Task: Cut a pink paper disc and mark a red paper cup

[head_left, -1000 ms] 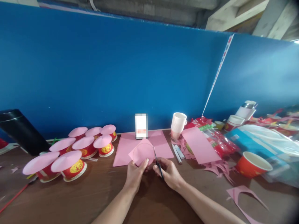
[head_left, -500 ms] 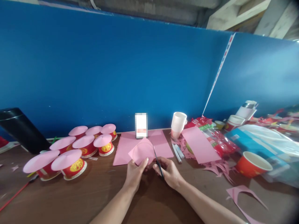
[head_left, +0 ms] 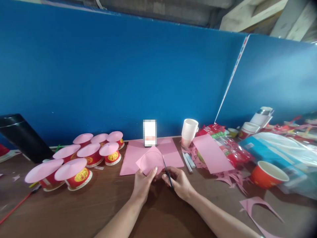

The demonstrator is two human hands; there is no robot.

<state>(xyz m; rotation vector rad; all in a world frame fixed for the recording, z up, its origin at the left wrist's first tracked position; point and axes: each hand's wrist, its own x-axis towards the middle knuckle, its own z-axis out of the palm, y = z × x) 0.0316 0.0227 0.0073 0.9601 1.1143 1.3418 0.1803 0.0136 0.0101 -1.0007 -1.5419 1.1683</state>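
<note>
Above the desk (head_left: 153,216), the left hand (head_left: 143,185) pinches a circle-marked pink paper (head_left: 151,162), while the right hand (head_left: 180,182), just beside it, grips dark-handled scissors (head_left: 169,178) with the blades at the paper's right edge.

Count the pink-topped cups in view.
8, grouped at left: three back cups, three middle cups, two front cups. A cut-off red item at the left edge shows no pink top; others may be hidden behind the black bottle.

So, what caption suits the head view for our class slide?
Left hand holds pink paper marked with a circle, right hand holds scissors at its edge, pink-topped red cups standing left.
</note>
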